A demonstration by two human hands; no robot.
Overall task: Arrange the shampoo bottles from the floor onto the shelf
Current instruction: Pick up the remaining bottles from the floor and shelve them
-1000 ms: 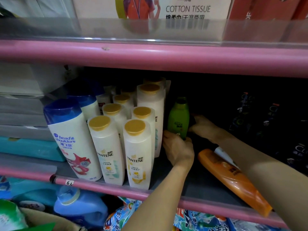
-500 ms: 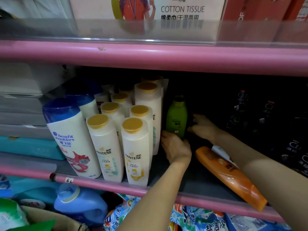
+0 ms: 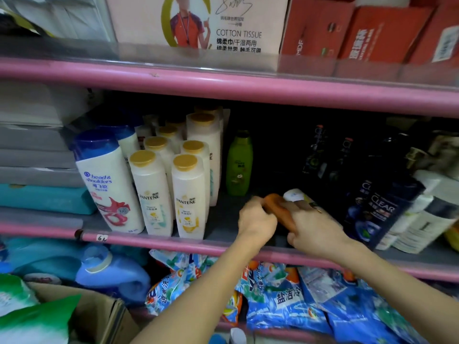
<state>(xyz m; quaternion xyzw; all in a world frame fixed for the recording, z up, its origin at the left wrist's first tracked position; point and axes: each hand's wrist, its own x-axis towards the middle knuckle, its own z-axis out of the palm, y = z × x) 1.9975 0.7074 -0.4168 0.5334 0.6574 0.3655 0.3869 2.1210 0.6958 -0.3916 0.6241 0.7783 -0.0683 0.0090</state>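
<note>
Gripping the orange bottle (image 3: 278, 209) with both hands (image 3: 285, 227), I judge they raise it upright near the shelf (image 3: 149, 238) front edge.

A cotton tissue box (image 3: 198, 23) sits beside red cartons (image 3: 372, 31).

The blue-capped white bottle (image 3: 109, 184) at the left of the shelf reads "head & shoulders". Two gold-capped white bottles at the front, the left one (image 3: 151, 194) and the right one (image 3: 187, 198), each read "PANTENE". A dark bottle (image 3: 380, 209) on the right reads "CLEAR". The box (image 3: 198, 21) on the upper shelf reads "COTTON TISSUE" above Chinese characters. A small tag (image 3: 102, 237) on the pink shelf rail (image 3: 149, 240) bears a handwritten mark like "6N".
</note>
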